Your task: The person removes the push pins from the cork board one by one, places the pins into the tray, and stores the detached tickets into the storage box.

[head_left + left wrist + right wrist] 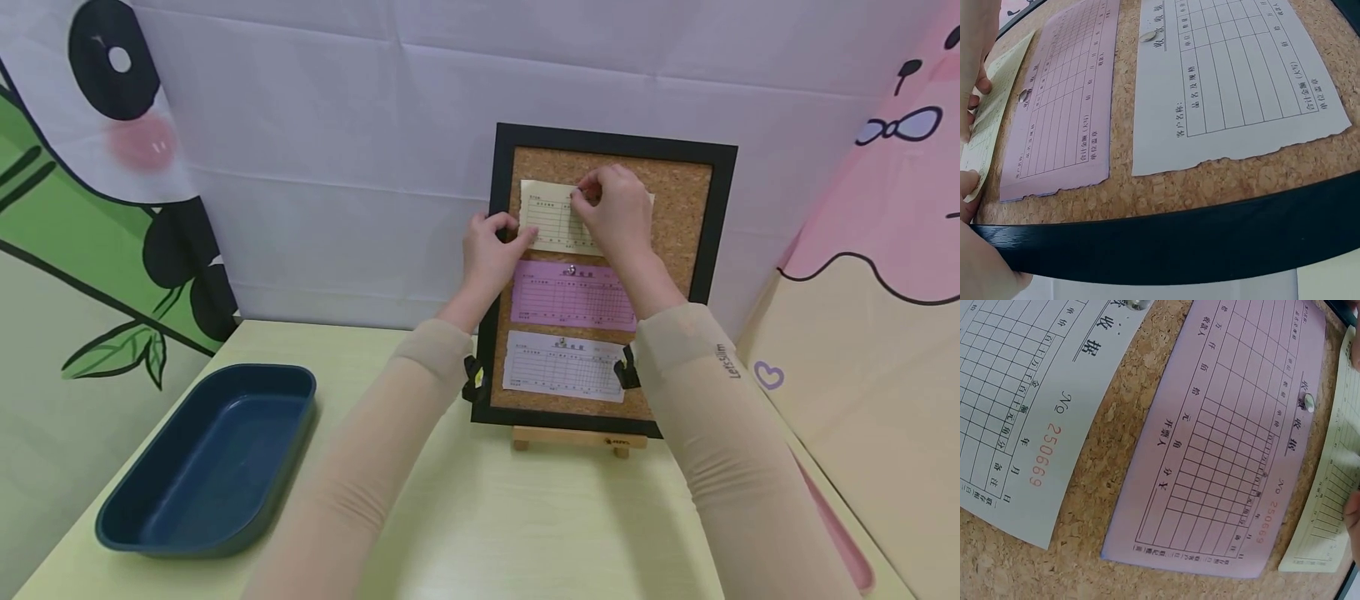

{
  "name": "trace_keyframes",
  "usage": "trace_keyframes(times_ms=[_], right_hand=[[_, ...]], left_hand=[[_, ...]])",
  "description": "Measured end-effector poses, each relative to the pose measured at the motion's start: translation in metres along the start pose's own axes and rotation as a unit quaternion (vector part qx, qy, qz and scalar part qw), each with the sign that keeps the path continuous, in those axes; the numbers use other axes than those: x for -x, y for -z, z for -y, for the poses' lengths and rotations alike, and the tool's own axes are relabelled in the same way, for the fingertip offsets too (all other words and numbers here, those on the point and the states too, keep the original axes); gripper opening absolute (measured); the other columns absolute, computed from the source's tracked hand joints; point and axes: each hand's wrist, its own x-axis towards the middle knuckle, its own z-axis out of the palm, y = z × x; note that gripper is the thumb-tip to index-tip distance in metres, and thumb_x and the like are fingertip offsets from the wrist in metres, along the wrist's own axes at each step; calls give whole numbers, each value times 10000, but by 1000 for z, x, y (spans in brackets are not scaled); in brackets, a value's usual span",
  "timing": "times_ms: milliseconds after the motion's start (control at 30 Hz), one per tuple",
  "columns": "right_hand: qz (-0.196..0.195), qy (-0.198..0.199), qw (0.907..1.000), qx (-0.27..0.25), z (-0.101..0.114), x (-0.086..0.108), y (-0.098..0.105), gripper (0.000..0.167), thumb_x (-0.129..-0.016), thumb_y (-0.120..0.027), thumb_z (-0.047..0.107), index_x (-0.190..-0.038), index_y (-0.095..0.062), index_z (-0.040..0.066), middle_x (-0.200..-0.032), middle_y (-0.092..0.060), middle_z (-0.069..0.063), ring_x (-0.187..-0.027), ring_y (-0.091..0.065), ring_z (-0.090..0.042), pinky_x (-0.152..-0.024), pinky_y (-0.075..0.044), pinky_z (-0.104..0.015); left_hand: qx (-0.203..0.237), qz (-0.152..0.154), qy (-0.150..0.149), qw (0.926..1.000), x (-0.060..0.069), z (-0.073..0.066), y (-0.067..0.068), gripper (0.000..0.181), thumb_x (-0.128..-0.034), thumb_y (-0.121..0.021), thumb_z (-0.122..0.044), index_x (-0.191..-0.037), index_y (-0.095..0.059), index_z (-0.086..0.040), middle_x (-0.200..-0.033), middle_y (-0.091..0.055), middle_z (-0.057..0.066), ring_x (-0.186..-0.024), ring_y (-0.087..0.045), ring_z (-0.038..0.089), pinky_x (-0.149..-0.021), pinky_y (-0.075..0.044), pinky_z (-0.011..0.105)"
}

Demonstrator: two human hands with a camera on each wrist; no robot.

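Observation:
A black-framed corkboard [682, 225] stands on the table with three receipt slips on it. The yellow receipt [551, 221] is uppermost, above a pink receipt [573, 304] and a white receipt [558, 371]. Small shiny pushpins hold the pink and white slips near their top middles. My right hand [618, 212] pinches at the yellow receipt's upper middle, apparently on a pushpin mostly hidden by the fingertips. At the frame's left side, my left hand [486, 258] presses its thumb on the yellow slip's left edge; its index finger bends over the frame. Its other fingers are hidden.
A small wooden stand [577, 437] shows below the board. On the table's left side sits a deep blue tray [213, 467]. Something pink [840, 529] lies along the right edge, partly behind my right sleeve. A printed cloth [337, 108] hangs behind the board.

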Motion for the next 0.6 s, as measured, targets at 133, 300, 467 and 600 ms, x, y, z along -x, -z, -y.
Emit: trace_keyframes(times_ms=[133,300,467,600], right_hand=[[-48,71,10000,-9,-1,0,0,181,-901,-604,187,-942,-668,23,-919,-640,-115,-851,-585,-242,-776,-447,-387],[-91,130,9999,-42,-2,0,-1,176,-897,-600,182,-930,-670,23,-908,-642,-115,-831,-583,-242,-760,-444,-387],[-115,207,9997,-45,-3,0,-1,184,-898,-602,195,-927,-671,27,-905,-641,-115,-817,-581,-242,-752,-445,-381],[-123,242,9996,-78,-4,0,0,195,-899,-602,205,-933,-673,27,-911,-642,-119,-816,-583,-239,-751,-449,-371]], left_hand=[[48,-82,-68,9999,1,1,-1,258,-841,-716,-311,-842,-643,-63,-1124,-502,120,-1009,-463,220,-904,-396,332],[23,-157,-110,9998,2,0,-2,253,-839,-720,-298,-839,-644,-56,-1060,-501,111,-965,-461,213,-857,-394,315],[-14,-192,-112,9998,2,0,-2,249,-842,-717,-299,-846,-647,-59,-1032,-499,96,-944,-458,202,-834,-389,303],[12,-185,-144,9997,1,1,-3,248,-844,-715,-298,-846,-648,-59,-1024,-497,95,-934,-460,203,-829,-391,303]])
